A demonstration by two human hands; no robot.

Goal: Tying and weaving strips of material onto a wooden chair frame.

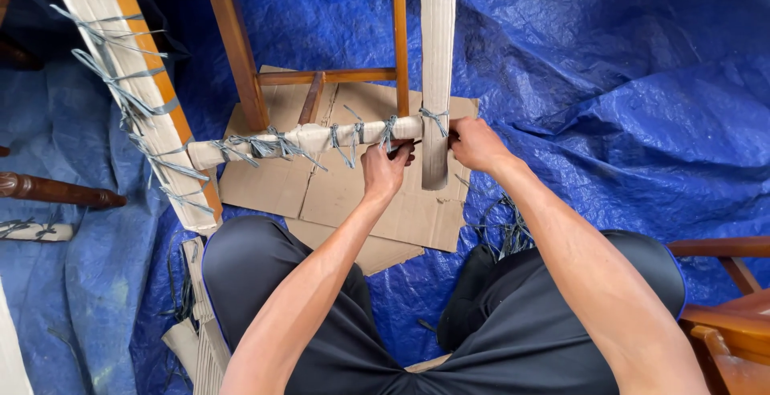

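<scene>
Knees and dark shorts (513, 339) fill the bottom of frame; both my forearms run up from there to the work.

Left hand (385, 169): fingers curled shut around the horizontal wrapped rail (305, 140), just below a grey string knot (388, 130). Fingertips tuck behind the rail, so I can't see exactly what they pinch.

Right hand (475, 145): closed, fingertips pressed against the vertical wrapped bar (437, 74) right at the joint where it crosses the rail. A grey tie (435, 118) sits at that joint. Can't tell if I'm pinching the string end or just the wrap.

Materials: rail and bar are sheathed in pale corrugated cardboard, ribbed texture, bound at intervals with flat grey plastic string, loose ends frayed. Another wrapped piece (136, 90) leans at left, orange-brown wood showing along one edge, same ties.

Bare brown wooden frame legs (237, 50) rise behind the rail. Flat cardboard sheets (337, 194) lie underneath on a crinkled blue tarp (609, 82).

Loose tangle of grey string (501, 230) sits by my right thigh, partly hidden by the forearm.

Cut off: a turned dark wood leg (56, 190) at left edge, wooden chair part (726, 299) at lower right, tops of the frame out of view.
</scene>
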